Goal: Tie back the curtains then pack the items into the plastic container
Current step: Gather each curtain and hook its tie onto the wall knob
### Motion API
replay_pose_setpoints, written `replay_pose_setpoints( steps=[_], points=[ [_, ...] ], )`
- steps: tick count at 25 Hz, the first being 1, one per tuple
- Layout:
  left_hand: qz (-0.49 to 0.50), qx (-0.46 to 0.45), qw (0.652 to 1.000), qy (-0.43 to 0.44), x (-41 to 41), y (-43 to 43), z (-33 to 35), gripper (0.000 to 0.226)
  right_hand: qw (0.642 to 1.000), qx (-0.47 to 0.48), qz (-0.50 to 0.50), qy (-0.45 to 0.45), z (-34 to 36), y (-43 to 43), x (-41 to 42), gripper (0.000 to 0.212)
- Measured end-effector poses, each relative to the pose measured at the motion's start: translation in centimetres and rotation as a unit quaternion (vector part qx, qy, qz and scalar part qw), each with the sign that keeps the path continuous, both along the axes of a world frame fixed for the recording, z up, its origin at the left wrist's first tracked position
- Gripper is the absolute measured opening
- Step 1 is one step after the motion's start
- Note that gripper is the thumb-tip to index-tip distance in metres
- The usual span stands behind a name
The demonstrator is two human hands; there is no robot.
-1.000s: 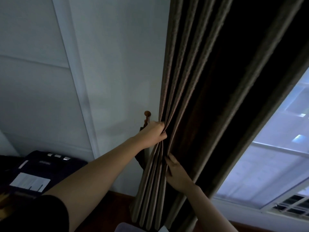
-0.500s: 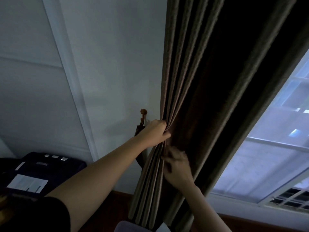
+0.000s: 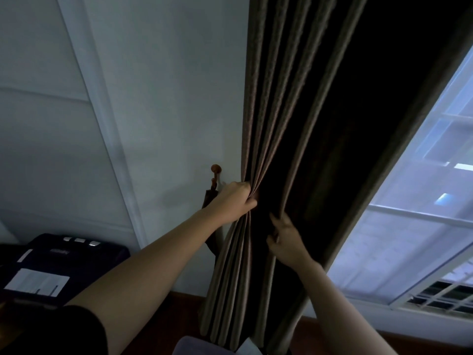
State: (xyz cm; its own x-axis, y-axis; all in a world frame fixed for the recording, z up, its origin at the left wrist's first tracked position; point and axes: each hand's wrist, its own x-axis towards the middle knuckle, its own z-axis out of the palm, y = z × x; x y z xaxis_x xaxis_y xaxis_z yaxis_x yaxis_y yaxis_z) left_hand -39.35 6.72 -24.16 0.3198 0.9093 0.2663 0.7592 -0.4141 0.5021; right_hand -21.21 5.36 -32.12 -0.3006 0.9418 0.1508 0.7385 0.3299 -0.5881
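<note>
Far left, low: dark case [image 3: 64,262] with a white label, out of play.
Bottom edge, centre: pale rounded object [image 3: 194,345], maybe the plastic container, cannot tell.
On the wall: round wooden hook [image 3: 215,169] with a dark tieback strap [image 3: 208,201] hanging off it, just beside the left grip [image 3: 234,201].
Left grip curled tight round a bunch of pleats at hook height, clamping the curtain [image 3: 294,111] toward the wall side.
Curtain hanging full length, mid-view, between wall and window [image 3: 409,239], only partly gathered.
Right grip [image 3: 285,242] lower and further right, fingers and thumb pinching 1 loose fold, apparently feeding it toward the bunch.

Handling, as a judgement:
- Thick, dense-looking fabric. Soft, heavy for cloth, not fragile, not slippery.
- Pleats likely to fan back out if released.
- Best taken at hook height, whole bundle in 1 fist, folds stacked flat.
- Strap round the bundle with the right grip once the last folds are in.
- Risk: outer folds near the window left outside the loop.
</note>
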Motion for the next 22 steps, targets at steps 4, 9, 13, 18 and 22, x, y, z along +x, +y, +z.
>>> replay_pose_setpoints(
  steps=[4, 9, 13, 18, 22],
  points=[
    [-0.005, -0.012, 1.000, -0.012, 0.5, 0.3, -0.3, 0.028, 0.992, -0.088, 0.083, -0.037, -4.5, -2.0, -1.1, 0.063],
    [-0.027, -0.033, 0.999, -0.009, 2.0, 0.6, 0.4, 0.024, 0.992, -0.094, 0.081, -0.014, -4.2, -1.1, -0.7, 0.058],
    [-0.043, -0.037, 0.998, -0.016, 2.1, 0.3, 0.5, 0.022, 0.992, -0.082, 0.098, 0.001, -4.1, -1.3, -1.5, 0.057],
    [-0.003, 0.017, 1.000, 0.005, 2.7, 0.3, 0.3, 0.023, 0.990, -0.080, 0.086, -0.073, -2.6, -2.6, -2.0, 0.056],
    [0.006, 0.011, 1.000, -0.004, 1.1, 0.7, 0.0, 0.021, 0.892, 0.325, -0.289, 0.125, 1.0, -4.5, 0.4, 0.041]
  ],
)
